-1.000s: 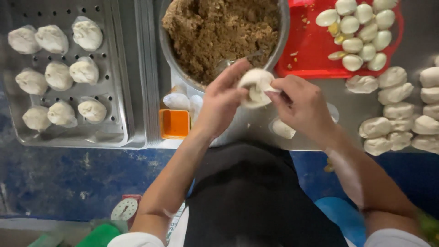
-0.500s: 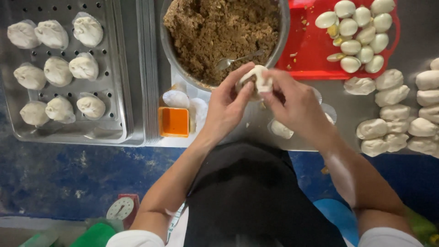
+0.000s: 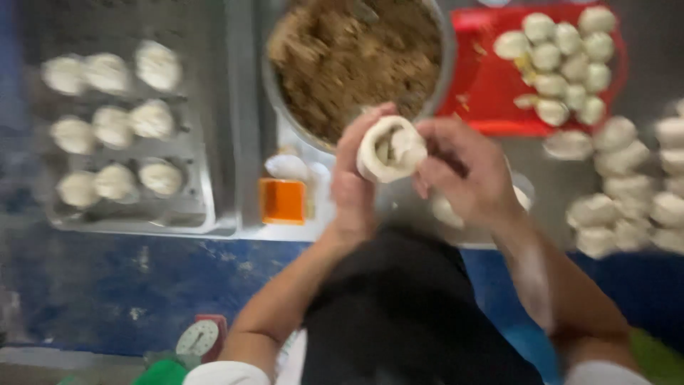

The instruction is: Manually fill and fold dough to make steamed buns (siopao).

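Moved: vs half a sec ago, both hands and the dough sit a bit further toward 6 o'clock of the bowl rim; dough rim looks drawn up higher round the filling. View is blurred w/ motion.
Left hand (image 3: 354, 187): cupped round the round white dough wrapper w/ pale filling inside (image 3: 390, 148), fingers curled at its 9 o'clock side, holding it off the table.
Right hand (image 3: 467, 173): at 3 o'clock of the dough, fingertips pinching its edge; narrow grip, touching the dough.
Dough: top not closed, filling shows in the opening; held just at 6 o'clock of the bowl.
Bowl: big round metal bowl of brown minced filling (image 3: 356, 64), at 12 o'clock of the hands, well filled.
Orange bit: small orange square container (image 3: 283, 200), at 9 o'clock of left hand, near.
Tray: perforated metal tray (image 3: 206, 199) far at 9 o'clock, w/ nine finished white buns (image 3: 114, 127) in three rows.
Red tray: red plastic tray (image 3: 491, 93) at 1 o'clock, w/ heap of small white dough balls (image 3: 563, 64).
Table dough: flattened white dough pieces (image 3: 627, 185) at 3 o'clock, on the table, well apart from the hands.
Progress (judged): nine done, this one part-pleated; many dough balls and pieces not yet filled, so well short of halfway.
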